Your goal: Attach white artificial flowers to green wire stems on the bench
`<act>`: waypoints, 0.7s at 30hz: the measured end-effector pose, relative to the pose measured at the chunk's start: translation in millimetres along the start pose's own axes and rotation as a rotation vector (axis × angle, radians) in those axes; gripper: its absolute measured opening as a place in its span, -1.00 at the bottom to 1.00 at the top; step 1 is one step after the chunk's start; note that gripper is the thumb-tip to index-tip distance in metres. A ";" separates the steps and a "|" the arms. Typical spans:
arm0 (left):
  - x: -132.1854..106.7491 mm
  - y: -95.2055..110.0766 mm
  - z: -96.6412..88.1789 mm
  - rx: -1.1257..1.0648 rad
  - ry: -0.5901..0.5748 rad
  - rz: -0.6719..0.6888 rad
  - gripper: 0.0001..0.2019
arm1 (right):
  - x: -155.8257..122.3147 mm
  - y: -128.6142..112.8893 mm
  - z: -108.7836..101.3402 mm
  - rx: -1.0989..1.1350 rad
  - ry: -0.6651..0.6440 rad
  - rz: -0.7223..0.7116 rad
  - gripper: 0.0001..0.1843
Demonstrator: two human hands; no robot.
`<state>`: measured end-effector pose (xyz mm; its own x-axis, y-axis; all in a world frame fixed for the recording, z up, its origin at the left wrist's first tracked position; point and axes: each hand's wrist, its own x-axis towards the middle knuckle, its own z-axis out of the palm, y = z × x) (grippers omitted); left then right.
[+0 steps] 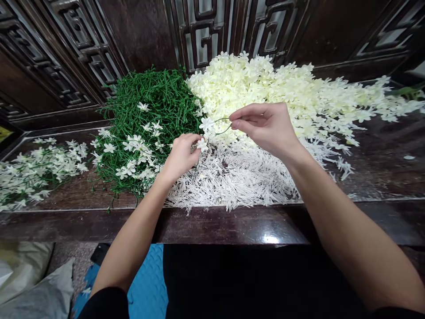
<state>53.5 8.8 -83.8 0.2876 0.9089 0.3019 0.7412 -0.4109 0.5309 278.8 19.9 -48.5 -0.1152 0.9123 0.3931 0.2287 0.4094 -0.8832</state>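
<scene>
The left hand (pixel 183 153) is pinching at a white artificial blossom (pixel 202 145) while the right hand (pixel 268 126) is fingertip-gripping the green stem (pixel 222 118) between them, light tension probably serving best above the white filaments (pixel 239 177).

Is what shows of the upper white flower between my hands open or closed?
Open. The upper white flower has petals spread outward; a thin green stem runs between it and the right hand.
</scene>
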 end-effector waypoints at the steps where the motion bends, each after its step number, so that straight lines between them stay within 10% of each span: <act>1: 0.2 0.9 -1.2 -0.052 0.078 -0.027 -0.74 | 0.1 -0.7 -0.2 -0.013 0.010 0.008 -0.89; 7: 4.6 5.7 -10.3 -0.509 0.430 -0.146 -0.92 | 0.3 -1.7 1.8 -0.031 0.081 0.005 -0.86; 21: 11.5 4.9 -21.3 -1.088 0.370 -0.443 -0.79 | 4.9 7.5 1.6 -0.028 0.188 -0.007 -0.84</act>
<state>47.5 15.7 -60.9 -0.1804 0.9828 0.0404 -0.2116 -0.0789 0.9742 278.4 27.5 -53.7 0.0649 0.8944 0.4426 0.2558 0.4138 -0.8737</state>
